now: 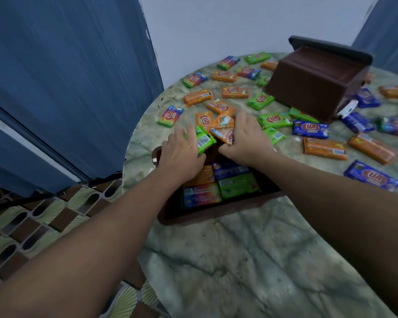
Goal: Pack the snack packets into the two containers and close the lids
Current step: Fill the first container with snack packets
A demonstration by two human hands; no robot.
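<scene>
An open brown container [207, 214] sits near me on the marble table, with several packets lying flat inside. Over its far end, my left hand [182, 154] grips a green snack packet [205, 141], barcode side up. Beside it, my right hand [246, 138] holds an orange snack packet [223, 129] tilted on edge. A second brown container [315, 86] stands tipped on its side at the back right, resting against its dark lid [331, 45]. Many orange, green, blue and rainbow packets [234, 91] lie scattered across the table.
The round marble table [251, 260] ends at a curved left edge, past which are a patterned tiled floor [44, 221] and blue curtains [67, 76]. Blue packets [372, 177] and orange packets [324, 149] lie to the right of my right arm.
</scene>
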